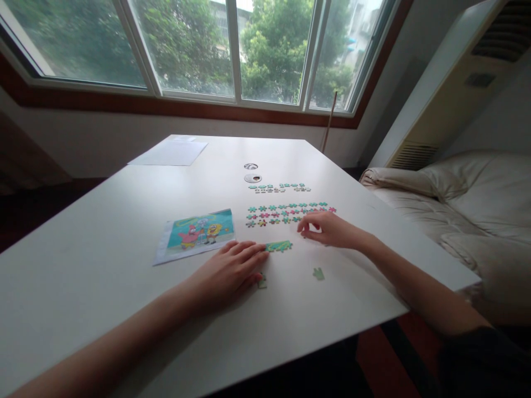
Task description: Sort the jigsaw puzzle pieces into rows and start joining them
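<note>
My left hand [232, 268] lies flat on the white table [103, 265], fingers stretched out, their tips touching a small joined strip of green puzzle pieces [279, 246]. A loose piece [262, 282] peeks out beside that hand. My right hand [327, 229] rests just past the strip, fingers curled down at the near end of the rows of loose puzzle pieces [286, 213]; what its fingertips hold is hidden. Another single green piece [318, 273] lies nearer me. A cartoon picture sheet [194, 235] lies left of the hands.
More puzzle pieces [279, 188] form a farther row, beyond them two small round lids [252, 177]. A white paper sheet [170, 152] sits at the table's far left. A cream sofa [477, 204] stands right of the table, windows [232, 50] behind.
</note>
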